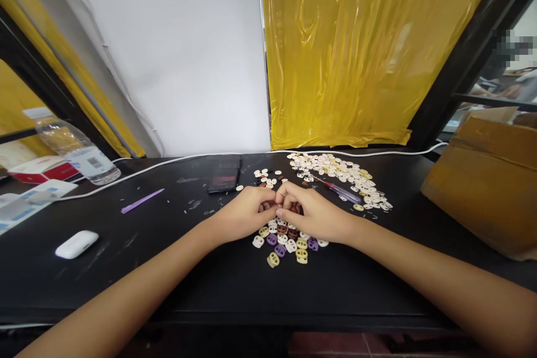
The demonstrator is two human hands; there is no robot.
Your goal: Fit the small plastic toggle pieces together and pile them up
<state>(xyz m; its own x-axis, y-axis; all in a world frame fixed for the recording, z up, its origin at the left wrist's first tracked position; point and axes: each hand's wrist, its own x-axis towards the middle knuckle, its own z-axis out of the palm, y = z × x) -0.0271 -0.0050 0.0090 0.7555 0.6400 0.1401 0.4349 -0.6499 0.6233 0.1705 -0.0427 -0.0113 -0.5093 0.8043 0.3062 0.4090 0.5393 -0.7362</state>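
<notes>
Left hand (245,215) and right hand (314,215) curled shut, fingertips meeting over toggle pile (285,243); whether anything is pinched, can't tell. Screwdriver (342,191) at 2 o'clock, phone (224,174) at 11.

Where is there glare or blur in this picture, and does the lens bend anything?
Head view: glare streaks on the yellow plastic sheet near its top; a pixelated patch at upper right and a blurred phone screen; the wide lens bows the front edge of the black table and stretches the forearms; the left hand, right hand and the buttons by them look sharp.
</notes>
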